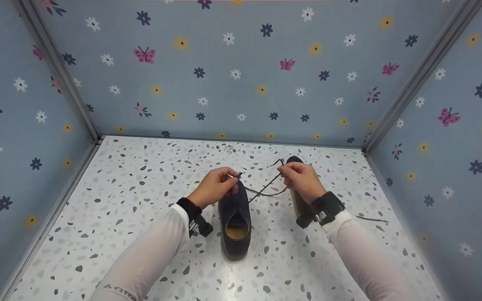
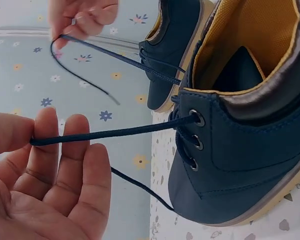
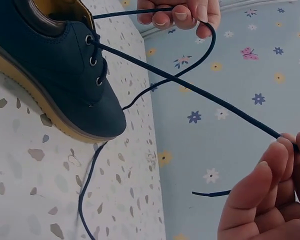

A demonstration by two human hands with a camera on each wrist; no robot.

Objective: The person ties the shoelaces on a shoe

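Observation:
A navy lace-up shoe [image 1: 233,205] with a yellow lining stands upright on the floor, its toe toward the far wall. Between thumb and fingertip, my left hand [image 1: 216,184] pinches one shoelace [image 2: 115,133], drawn out from the top eyelet. My right hand [image 1: 303,179] pinches the other shoelace [image 3: 215,102], stretched taut out to the right, its loose tip hanging past the fingers. Both hands are raised above the shoe's toe, one on each side. The lower eyelets are laced, as the left wrist view shows.
A second navy shoe [image 1: 301,205] stands to the right, partly hidden under my right hand and wrist. From its side, a loose lace [image 1: 370,218] trails over the speckled floor [image 1: 140,200]. Flower-patterned panels [image 1: 232,83] enclose the back and both sides.

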